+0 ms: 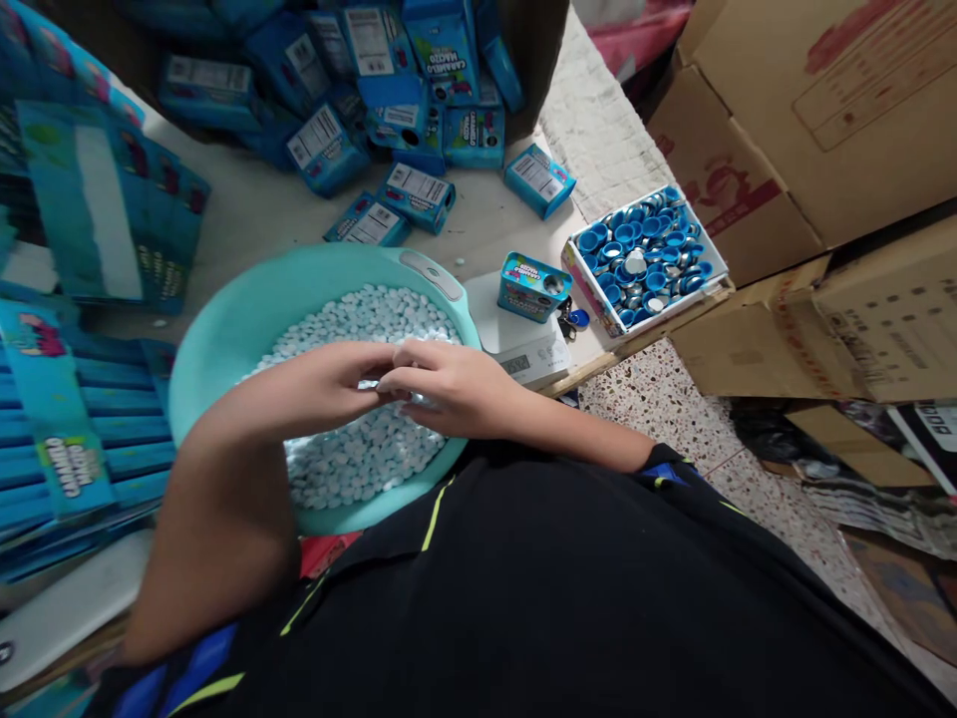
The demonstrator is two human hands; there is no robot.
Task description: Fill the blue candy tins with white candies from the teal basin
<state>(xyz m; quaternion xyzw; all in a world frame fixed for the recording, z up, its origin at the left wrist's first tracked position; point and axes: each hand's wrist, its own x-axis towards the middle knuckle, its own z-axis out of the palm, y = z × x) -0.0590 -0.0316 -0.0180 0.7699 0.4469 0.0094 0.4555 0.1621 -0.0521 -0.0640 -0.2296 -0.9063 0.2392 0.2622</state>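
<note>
A turquoise basin (224,309) holds a heap of small pale-blue candies (351,469). Above them my left hand (329,384) and my right hand (460,389) meet, fingers curled and touching. Whatever lies between the fingertips is too small and hidden to name. Right of the basin is a white digital scale (485,317), its display partly lit. On it stands a blue "Caramelo Macizo" box (530,289). Beside the scale, a white box (673,311) is full of blue and silver caps (643,249).
A large dark-sided carton (549,50) at the back holds many blue candy boxes (374,45). More boxes (419,194) lie loose before it. Flat blue cartons (82,399) are stacked at left. Brown cardboard boxes (763,299) stand at right above the speckled floor (643,384).
</note>
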